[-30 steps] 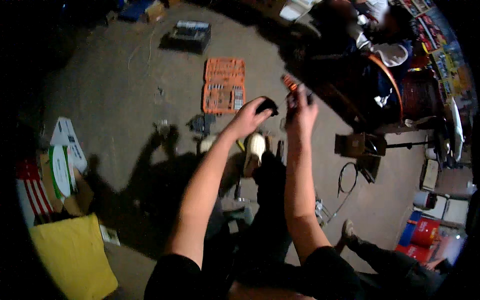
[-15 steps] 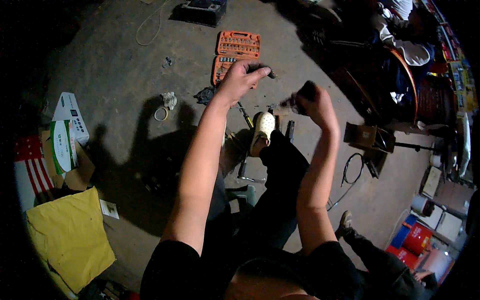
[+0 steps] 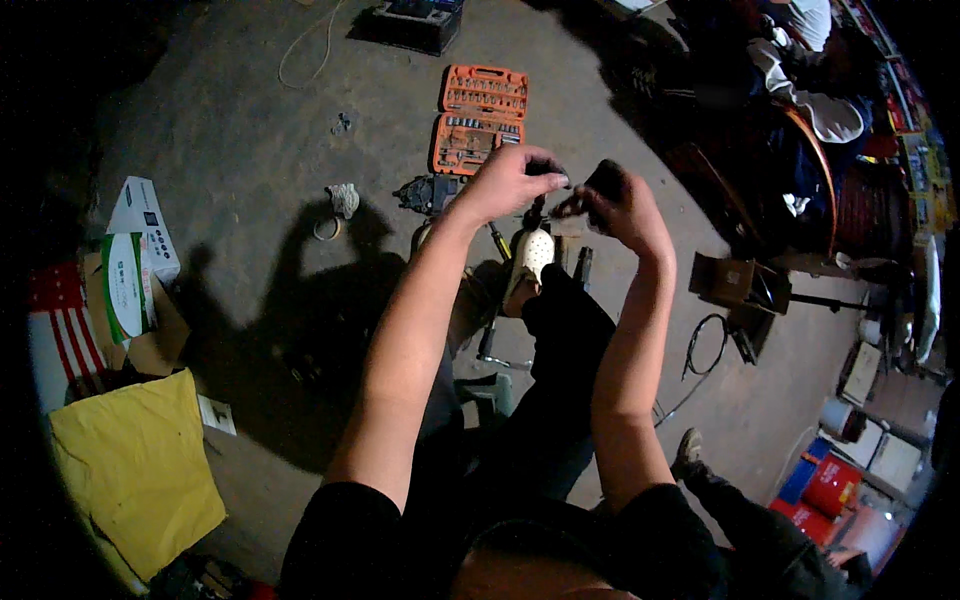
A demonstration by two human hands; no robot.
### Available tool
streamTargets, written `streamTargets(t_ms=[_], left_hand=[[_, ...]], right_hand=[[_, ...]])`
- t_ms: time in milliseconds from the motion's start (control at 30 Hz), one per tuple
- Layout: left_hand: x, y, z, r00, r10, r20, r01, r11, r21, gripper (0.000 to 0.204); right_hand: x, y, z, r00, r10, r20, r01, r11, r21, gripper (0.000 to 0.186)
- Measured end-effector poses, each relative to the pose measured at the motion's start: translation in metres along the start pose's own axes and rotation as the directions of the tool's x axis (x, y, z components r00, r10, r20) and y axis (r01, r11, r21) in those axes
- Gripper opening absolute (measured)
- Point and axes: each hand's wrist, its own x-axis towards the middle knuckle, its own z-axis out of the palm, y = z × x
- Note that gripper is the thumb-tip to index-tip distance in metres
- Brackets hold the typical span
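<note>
My two hands are raised close together over the floor. My left hand [image 3: 518, 186] is closed in a pinch, with something small and dark at its fingertips that I cannot make out. Just to its right, my right hand [image 3: 627, 208] has its fingers curled inward, dark and partly blurred; whether it holds anything is unclear. Beyond my left hand lies an open orange socket set case [image 3: 484, 120] with rows of sockets. A dark mechanical part [image 3: 428, 193] sits left of my left wrist. Below the hands are a yellow-and-black screwdriver [image 3: 500, 242] and my cream clog [image 3: 537, 250].
A tape roll [image 3: 326, 229] and a whitish bundle [image 3: 343, 200] lie left. Cartons [image 3: 140, 230] and a yellow sheet [image 3: 140, 470] stand far left. A black battery-like box [image 3: 408, 28] is at the back. A cardboard box [image 3: 738, 282], hose [image 3: 706, 345] and another person's leg [image 3: 735, 500] are right.
My hands have drawn nearer each other: the left has moved right and slightly down, and the right fingers have come in toward it. The view has shifted a little.
</note>
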Motion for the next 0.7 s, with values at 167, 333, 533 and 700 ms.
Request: streamTargets(t_ms=[167, 333, 533, 700], left_hand=[[0.006, -0.007, 0.009, 0.991, -0.006, -0.132, -0.012, 0.991, -0.130, 0.020], [0.009, -0.009, 0.006, 0.923, 0.239, -0.302, -0.213, 0.970, 0.115, 0.034], [0.006, -0.007, 0.014, 0.951, 0.257, -0.172, -0.201, 0.936, 0.288, 0.054], [0.011, -0.026, 0.036, 0.995, 0.103, 0.004, -0.103, 0.992, 0.076, 0.032]], right_hand=[[0.014, -0.007, 0.036, 0.766, -0.160, -0.623, 0.156, 0.986, -0.061, 0.019], [0.021, -0.030, 0.041, 0.795, 0.124, -0.594, 0.414, 0.605, 0.680, 0.016], [0.018, -0.024, 0.032, 0.985, 0.026, -0.173, 0.174, -0.018, 0.985, 0.015], [0.013, -0.021, 0.018, 0.992, 0.077, -0.095, 0.121, -0.468, 0.876, 0.008]])
